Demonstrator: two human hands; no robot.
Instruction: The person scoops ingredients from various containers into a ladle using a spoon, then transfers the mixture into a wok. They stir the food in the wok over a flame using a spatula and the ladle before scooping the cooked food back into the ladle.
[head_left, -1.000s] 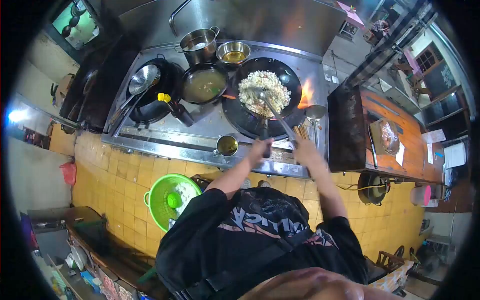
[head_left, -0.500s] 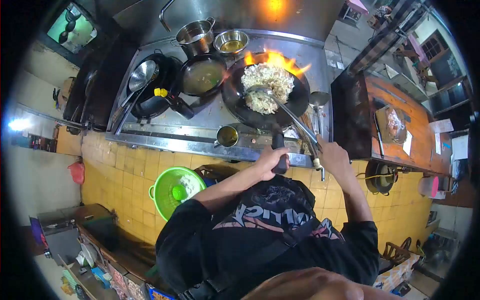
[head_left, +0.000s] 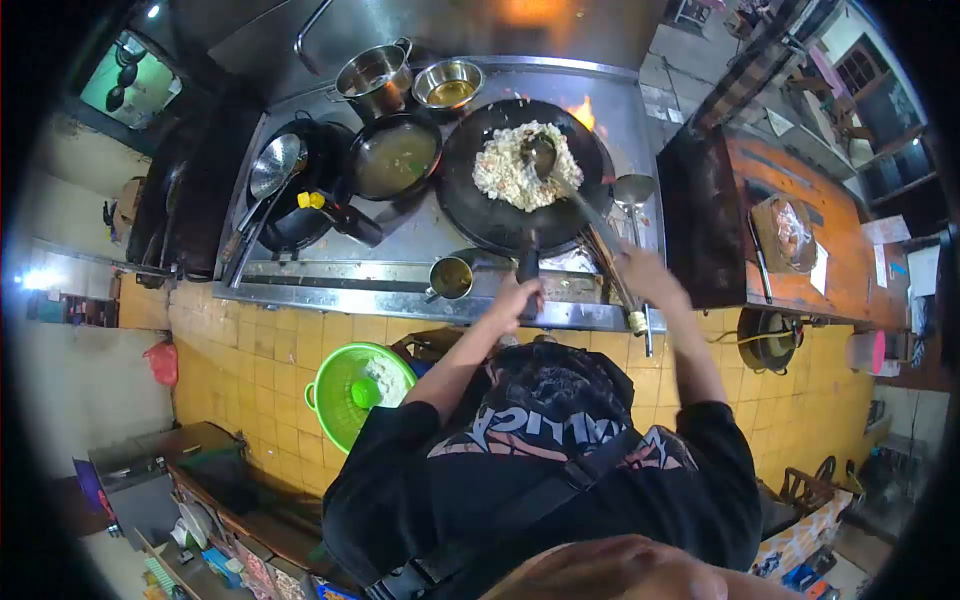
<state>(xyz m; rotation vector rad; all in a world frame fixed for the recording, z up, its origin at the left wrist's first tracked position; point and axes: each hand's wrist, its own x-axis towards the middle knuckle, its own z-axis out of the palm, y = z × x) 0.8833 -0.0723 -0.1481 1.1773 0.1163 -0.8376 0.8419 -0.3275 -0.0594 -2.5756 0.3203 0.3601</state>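
A black wok (head_left: pixel 470 205) sits on the steel stove, holding a heap of fried rice (head_left: pixel 508 168). My left hand (head_left: pixel 515 297) grips the wok's handle at its near edge. My right hand (head_left: pixel 645 277) holds a long metal ladle (head_left: pixel 570 195), whose bowl rests in the rice at the far right side. A small flame (head_left: pixel 585 112) licks up behind the wok's far rim.
Left of the wok stand a pan of broth (head_left: pixel 398 160), a steel pot (head_left: pixel 372 72), a small bowl (head_left: pixel 450 88), a dark wok with a skimmer (head_left: pixel 275 165) and a yellow-capped bottle (head_left: pixel 335 212). A cup (head_left: pixel 450 277) sits at the stove's front. A green colander (head_left: pixel 358 390) is on the floor; a wooden table (head_left: pixel 800 240) stands right.
The wok has gone back down onto the burner after being pulled toward me and tilted. The big flames have shrunk to a small one. The ladle now lies further into the rice.
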